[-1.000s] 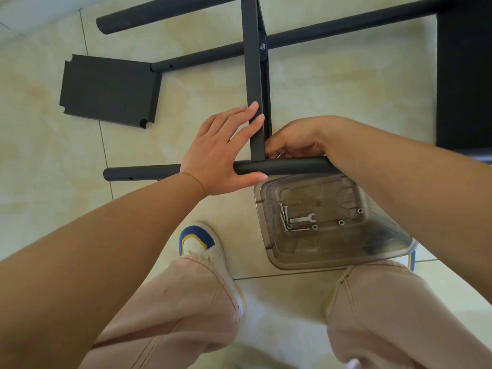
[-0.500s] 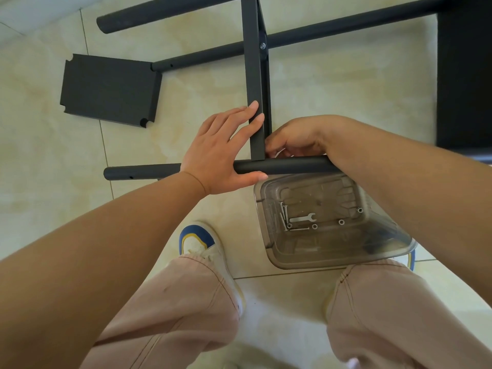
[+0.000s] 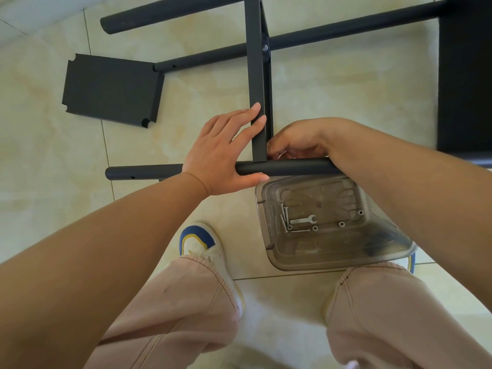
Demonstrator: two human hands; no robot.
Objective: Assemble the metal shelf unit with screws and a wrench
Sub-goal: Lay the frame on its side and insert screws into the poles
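Observation:
A black metal shelf frame lies on the tiled floor. My left hand holds the near black tube, thumb under it, fingers flat against the edge-on shelf panel that meets the tube. My right hand is curled behind the tube at that joint, and what its fingertips hold is hidden. A screw sits in the panel's far joint with a second tube. A small wrench, screws and nuts lie in a clear plastic bin.
A loose black shelf panel lies flat at the far left. A third tube runs along the top. Another dark panel stands at the right edge. My knees and shoes are below, the bin just in front of my right leg.

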